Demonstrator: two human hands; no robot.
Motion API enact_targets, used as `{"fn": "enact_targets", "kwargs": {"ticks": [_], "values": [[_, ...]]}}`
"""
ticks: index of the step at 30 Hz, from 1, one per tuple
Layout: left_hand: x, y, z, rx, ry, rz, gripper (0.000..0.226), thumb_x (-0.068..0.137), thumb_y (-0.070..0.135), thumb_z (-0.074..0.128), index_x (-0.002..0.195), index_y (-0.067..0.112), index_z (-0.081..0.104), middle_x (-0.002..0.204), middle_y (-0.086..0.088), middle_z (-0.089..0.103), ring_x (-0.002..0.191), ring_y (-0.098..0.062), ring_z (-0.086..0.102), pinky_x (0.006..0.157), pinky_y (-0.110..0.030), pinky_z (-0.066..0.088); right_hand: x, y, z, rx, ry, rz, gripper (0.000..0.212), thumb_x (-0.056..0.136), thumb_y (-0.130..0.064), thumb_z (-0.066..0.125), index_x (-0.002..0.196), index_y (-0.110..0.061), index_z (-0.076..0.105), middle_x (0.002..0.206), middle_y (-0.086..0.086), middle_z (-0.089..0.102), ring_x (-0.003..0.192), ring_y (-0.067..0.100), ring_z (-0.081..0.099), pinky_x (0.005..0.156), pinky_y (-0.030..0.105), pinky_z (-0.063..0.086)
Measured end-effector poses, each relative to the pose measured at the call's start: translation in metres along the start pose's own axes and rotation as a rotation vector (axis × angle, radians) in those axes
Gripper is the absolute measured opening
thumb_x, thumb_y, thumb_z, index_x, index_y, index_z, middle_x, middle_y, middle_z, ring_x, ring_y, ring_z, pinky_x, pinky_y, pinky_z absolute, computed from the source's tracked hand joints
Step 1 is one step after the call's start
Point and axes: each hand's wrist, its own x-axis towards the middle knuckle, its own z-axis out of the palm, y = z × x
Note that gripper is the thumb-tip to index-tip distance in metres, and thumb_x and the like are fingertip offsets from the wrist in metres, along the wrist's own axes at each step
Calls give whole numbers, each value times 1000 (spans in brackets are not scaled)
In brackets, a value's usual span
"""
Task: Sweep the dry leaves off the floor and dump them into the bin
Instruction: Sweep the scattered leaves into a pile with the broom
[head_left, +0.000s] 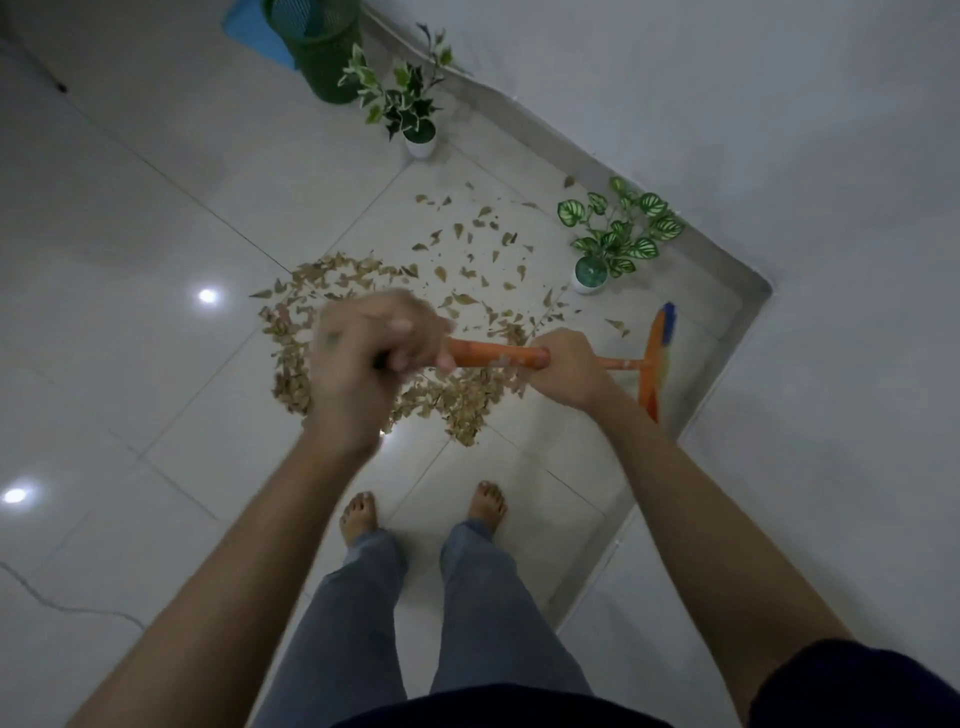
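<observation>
Dry brown leaves (467, 400) lie on the white tiled floor, heaped under my hands and scattered thinner toward the far right. Both hands hold an orange broom handle (493, 354). My left hand (369, 348), blurred, grips its upper end. My right hand (569, 366) grips it lower down. The orange broom head (655, 358) with blue bristles rests on the floor at the right, near the grey skirting. A green mesh bin (324, 49) stands at the top left by the wall.
Two small potted plants stand by the wall: one (413, 111) beside the bin, another (613, 244) just beyond the broom head. A blue dustpan-like object (249, 26) lies behind the bin. The wall corner (763, 291) closes in at right. My bare feet (485, 501) stand below the pile.
</observation>
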Motion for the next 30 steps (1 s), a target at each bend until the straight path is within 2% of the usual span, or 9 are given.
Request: {"fn": "enact_targets", "kwargs": {"ticks": [4,6,8,11,14,17,22,27,30], "values": [[10,-55,56,2,-68,-85,29,74,20,43,48,28,49,48,11,47,55,-12,55,61,-27,43,7,71,-8,-76,-149,79,43,81,-18,54,47,-17,27,48,-2,34,46,9,33,50,26,23],[15,-75,72,-8,-47,-124,28,73,18,44,45,17,44,47,5,42,54,-19,52,61,-23,44,20,94,-1,-93,-212,112,45,82,-12,55,47,-16,27,48,-1,34,46,9,32,53,27,26],[17,-88,72,-11,5,-123,28,72,18,43,44,14,42,46,8,42,52,-20,50,59,-20,42,33,97,9,-59,-234,101,47,84,-11,56,47,-16,27,49,-1,34,46,10,31,53,28,27],[18,-88,45,-24,117,-108,28,68,20,43,42,28,46,43,13,46,48,-10,50,53,-22,39,51,75,30,-15,-252,36,46,88,-18,57,49,-14,34,52,0,40,47,11,37,49,24,28],[15,-73,14,25,246,-84,26,64,23,43,39,28,46,40,13,41,42,-12,44,49,-24,35,64,33,52,80,-250,8,29,83,-15,60,56,-8,53,57,6,52,54,18,49,55,27,40],[12,-45,-13,80,322,-35,24,63,23,42,39,28,44,38,14,37,38,-11,39,48,-23,30,73,-21,66,191,-266,-53,35,78,-6,57,48,-15,43,49,-2,44,46,9,40,43,12,33],[9,15,-48,143,367,60,25,62,17,37,40,27,41,36,16,33,35,-13,32,52,-27,29,74,-98,58,285,-274,-140,37,75,-1,51,47,-17,32,49,-2,36,46,12,33,45,21,27],[7,48,-57,48,360,111,21,64,28,38,44,30,40,36,16,32,37,-10,33,58,-24,39,53,-102,33,283,-132,-220,40,76,-6,56,46,-19,34,47,-5,38,41,8,35,39,15,28],[8,43,-43,-12,393,106,17,57,30,43,41,28,39,34,15,31,35,-12,31,57,-24,39,47,-85,25,244,-99,-202,41,76,-7,56,45,-19,33,46,-4,36,41,9,33,41,20,26]]}}
